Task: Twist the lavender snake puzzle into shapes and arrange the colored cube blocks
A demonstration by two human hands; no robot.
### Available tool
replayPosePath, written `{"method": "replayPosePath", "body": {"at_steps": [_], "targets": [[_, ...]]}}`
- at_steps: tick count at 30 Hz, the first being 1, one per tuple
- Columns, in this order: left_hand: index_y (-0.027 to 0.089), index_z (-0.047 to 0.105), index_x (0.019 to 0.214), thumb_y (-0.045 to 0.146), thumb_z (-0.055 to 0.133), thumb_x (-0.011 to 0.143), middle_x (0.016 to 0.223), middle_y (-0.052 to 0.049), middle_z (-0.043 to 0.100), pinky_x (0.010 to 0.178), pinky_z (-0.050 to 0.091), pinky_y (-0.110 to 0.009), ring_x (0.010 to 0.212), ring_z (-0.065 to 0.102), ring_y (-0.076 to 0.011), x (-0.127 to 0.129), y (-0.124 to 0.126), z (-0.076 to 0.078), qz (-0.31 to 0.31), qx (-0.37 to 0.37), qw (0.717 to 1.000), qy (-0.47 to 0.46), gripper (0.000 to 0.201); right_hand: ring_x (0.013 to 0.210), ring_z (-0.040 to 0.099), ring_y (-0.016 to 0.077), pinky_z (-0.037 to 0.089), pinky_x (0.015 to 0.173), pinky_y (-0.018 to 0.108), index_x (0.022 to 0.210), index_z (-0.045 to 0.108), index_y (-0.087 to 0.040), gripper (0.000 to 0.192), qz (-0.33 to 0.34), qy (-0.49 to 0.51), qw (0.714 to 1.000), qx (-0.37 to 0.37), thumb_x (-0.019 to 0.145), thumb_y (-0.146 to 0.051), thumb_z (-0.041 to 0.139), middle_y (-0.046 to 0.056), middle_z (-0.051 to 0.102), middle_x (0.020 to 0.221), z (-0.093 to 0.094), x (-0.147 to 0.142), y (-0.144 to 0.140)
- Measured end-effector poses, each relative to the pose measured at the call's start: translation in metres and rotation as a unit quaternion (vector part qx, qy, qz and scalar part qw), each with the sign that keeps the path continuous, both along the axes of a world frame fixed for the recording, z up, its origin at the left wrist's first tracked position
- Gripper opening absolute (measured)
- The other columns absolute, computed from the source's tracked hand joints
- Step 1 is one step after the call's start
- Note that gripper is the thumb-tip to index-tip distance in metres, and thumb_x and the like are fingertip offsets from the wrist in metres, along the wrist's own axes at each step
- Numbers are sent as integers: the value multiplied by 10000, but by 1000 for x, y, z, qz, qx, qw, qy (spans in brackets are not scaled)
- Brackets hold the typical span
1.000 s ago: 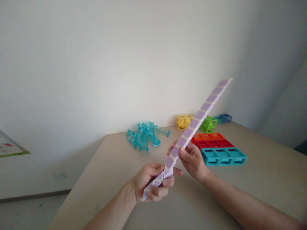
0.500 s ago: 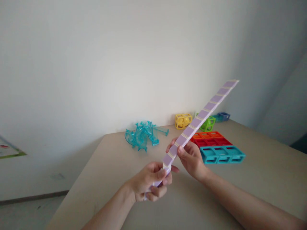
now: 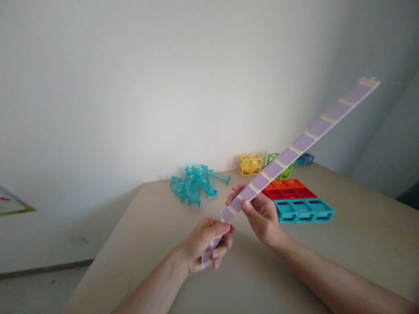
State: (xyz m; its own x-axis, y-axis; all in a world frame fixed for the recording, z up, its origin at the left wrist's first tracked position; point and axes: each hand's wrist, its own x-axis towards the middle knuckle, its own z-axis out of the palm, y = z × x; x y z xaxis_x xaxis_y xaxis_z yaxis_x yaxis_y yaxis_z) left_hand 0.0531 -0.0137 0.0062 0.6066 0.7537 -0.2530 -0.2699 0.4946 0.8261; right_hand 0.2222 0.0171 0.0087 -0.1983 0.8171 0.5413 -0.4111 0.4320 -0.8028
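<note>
A long purple strip with pale cross bands [image 3: 288, 156] slants from low centre up to the upper right, above the table. Around its lower end my left hand [image 3: 209, 244] is closed, thumb on top, and a short length of purple shows below the thumb. Just under that thumb the strip seems to bend or have a joint; fingers partly cover it. My right hand [image 3: 258, 213] pinches the strip a little higher up, thumb on the near side and fingers behind. The strip's upper end is slightly blurred.
On the beige table [image 3: 157, 235] lies a heap of clear turquoise plastic pieces [image 3: 196, 183]. Yellow cube frames [image 3: 250, 165], a green frame [image 3: 285, 171] and a blue one [image 3: 305, 159] stand along the wall. Orange, red and turquoise frames [image 3: 303, 210] form a block beyond my right hand.
The strip's far end has swung right and upward, and more of its broad face shows. My left hand has shifted slightly; my right hand has stayed nearly in place.
</note>
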Motion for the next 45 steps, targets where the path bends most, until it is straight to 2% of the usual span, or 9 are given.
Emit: {"method": "replayPosePath", "body": {"at_steps": [4, 10, 16, 22, 27, 34, 37, 41, 45], "targets": [[106, 622, 870, 394, 631, 808, 639, -8, 610, 315, 449, -165, 318, 350, -16, -3, 2, -7, -27, -8, 999, -15, 296, 776, 609, 213, 491, 674, 332, 1110, 577, -206, 318, -8, -18, 1000, 5, 874, -415, 617, 72, 665, 898, 3, 0, -6], [111, 639, 886, 366, 617, 835, 527, 47, 502, 333, 504, -201, 304, 296, -21, -15, 3, -5, -200, -79, 976, -39, 261, 700, 550, 187, 436, 630, 300, 1154, 559, -177, 411, 50, -69, 996, -3, 887, -490, 566, 51, 626, 802, 5, 0, -11], [86, 654, 952, 301, 468, 925, 510, 36, 450, 230, 260, -116, 295, 214, -21, -16, -5, 7, -266, -115, 957, -7, 286, 643, 509, 169, 377, 610, 293, 1154, 574, -135, 464, 148, -48, 985, -74, 869, -500, 579, 40, 603, 738, 6, -4, -9], [153, 624, 999, 328, 475, 930, 522, 54, 439, 242, 259, -106, 302, 198, -21, -15, -6, 4, -210, -116, 966, -99, 240, 673, 531, 173, 419, 601, 280, 1100, 576, -170, 319, 113, 54, 988, -93, 874, -394, 598, 32, 612, 738, 13, -7, -7], [195, 584, 1154, 351, 457, 942, 547, 67, 449, 248, 295, -95, 309, 171, -16, -15, -6, -1, -160, -75, 968, -179, 292, 594, 532, 175, 413, 376, 232, 1101, 521, -212, 235, 138, 129, 972, -137, 904, -340, 528, 46, 601, 819, 17, -9, -4], [163, 565, 1101, 357, 564, 889, 764, -14, 570, 512, 546, -260, 479, 510, -62, -5, -3, -13, -136, 25, 974, -177, 287, 658, 579, 195, 423, 358, 218, 1110, 512, -189, 210, 175, 165, 950, -200, 909, -245, 485, 61, 607, 816, 14, -9, -1], [166, 546, 1068, 349, 622, 848, 749, 8, 535, 512, 514, -251, 489, 502, -64, -2, -2, -15, -116, 26, 985, -124, 296, 683, 586, 180, 469, 485, 244, 1110, 532, -180, 224, 167, 164, 950, -208, 902, -260, 518, 56, 620, 810, 14, -6, 4], [184, 503, 929, 385, 649, 820, 603, 80, 425, 376, 282, -159, 383, 343, -33, 0, -2, -19, -46, 91, 993, 57, 271, 661, 584, 144, 471, 635, 266, 1086, 536, -193, 240, 83, 154, 965, -193, 878, -296, 598, 17, 627, 789, 12, 1, 17], [177, 500, 819, 469, 587, 847, 554, 92, 353, 415, 244, -178, 422, 306, -48, -1, 4, -24, 117, 285, 918, 249, 306, 765, 594, 162, 464, 691, 283, 1111, 529, -205, 302, 1, 110, 980, -167, 855, -313, 647, 15, 636, 825, 7, 2, 24]]}}
